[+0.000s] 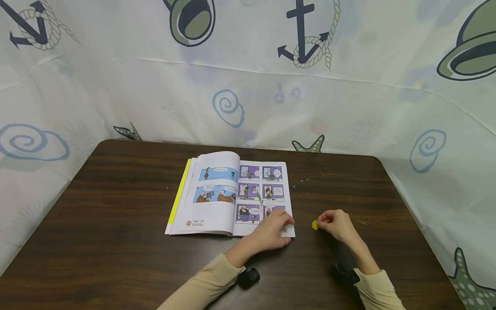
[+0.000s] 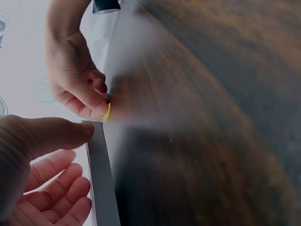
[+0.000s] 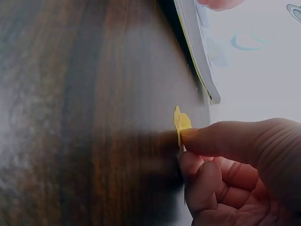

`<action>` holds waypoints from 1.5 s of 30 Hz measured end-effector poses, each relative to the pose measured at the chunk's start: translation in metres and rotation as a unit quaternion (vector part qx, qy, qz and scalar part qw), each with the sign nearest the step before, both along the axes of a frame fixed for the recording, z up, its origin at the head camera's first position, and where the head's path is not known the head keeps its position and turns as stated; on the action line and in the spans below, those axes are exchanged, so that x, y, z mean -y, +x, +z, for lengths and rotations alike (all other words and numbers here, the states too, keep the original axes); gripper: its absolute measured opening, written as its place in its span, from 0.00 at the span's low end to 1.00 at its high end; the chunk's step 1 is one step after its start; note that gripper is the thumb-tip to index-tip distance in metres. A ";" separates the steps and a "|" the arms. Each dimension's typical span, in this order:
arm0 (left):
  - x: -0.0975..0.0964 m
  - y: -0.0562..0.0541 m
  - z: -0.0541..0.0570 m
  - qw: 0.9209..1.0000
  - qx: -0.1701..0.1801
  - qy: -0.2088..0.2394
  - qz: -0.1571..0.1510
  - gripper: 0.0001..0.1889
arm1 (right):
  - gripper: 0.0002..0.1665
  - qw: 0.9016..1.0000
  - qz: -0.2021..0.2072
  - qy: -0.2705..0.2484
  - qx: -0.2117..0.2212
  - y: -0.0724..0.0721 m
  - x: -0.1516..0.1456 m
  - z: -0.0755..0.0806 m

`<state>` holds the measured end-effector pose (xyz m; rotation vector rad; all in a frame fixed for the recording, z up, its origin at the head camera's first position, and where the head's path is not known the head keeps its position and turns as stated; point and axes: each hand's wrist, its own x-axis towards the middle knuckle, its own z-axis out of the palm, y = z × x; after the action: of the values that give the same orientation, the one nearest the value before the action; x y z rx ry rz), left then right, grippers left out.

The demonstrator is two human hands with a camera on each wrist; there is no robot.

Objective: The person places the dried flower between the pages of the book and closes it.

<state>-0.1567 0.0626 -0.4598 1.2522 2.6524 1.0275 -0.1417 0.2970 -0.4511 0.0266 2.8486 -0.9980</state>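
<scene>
An open comic book (image 1: 215, 215) lies on the brown table, printed with coloured panels on both pages. My left hand (image 1: 271, 230) rests over the lower right corner of its right-hand page, fingers loosely bent and thumb at the bottom edge. On that page lies a thin green sprig (image 1: 260, 198). To the right of the book, my right hand (image 1: 337, 224) pinches a small yellow flower (image 3: 181, 122) between thumb and forefinger, its petals sticking out past the thumb tip. In the left wrist view only a yellow sliver of the flower shows.
Small pale scraps (image 1: 307, 179) are scattered on the dark wood table (image 1: 97, 215) beyond the right hand. A white cloth (image 1: 155, 94) with anchors and spirals hangs behind the table. Dark wrist cameras (image 1: 248, 278) sit on both sleeves.
</scene>
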 end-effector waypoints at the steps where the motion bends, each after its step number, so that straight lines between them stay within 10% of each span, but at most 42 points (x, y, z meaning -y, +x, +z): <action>1: 0.000 0.000 0.000 1.000 -0.003 -0.001 0.002 0.18 | 0.03 1.000 0.002 0.000 0.000 0.000 0.000 0.000; 18: 0.004 -0.006 0.000 0.999 0.010 0.047 -0.012 0.07 | 0.03 1.000 0.006 0.003 -0.002 0.000 0.001 -0.001; 27: 0.009 -0.004 0.005 0.986 0.007 0.147 0.072 0.07 | 0.03 1.000 -0.015 -0.010 0.002 -0.002 -0.001 0.008; 45: 0.056 -0.005 0.047 0.957 -0.005 0.256 0.135 0.08 | 0.04 0.999 0.001 -0.015 -0.046 -0.023 0.010 0.030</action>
<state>-0.1622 0.0064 -0.4125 0.9519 2.7104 1.8454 -0.1650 0.2865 -0.4212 -0.0247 2.9159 -1.0685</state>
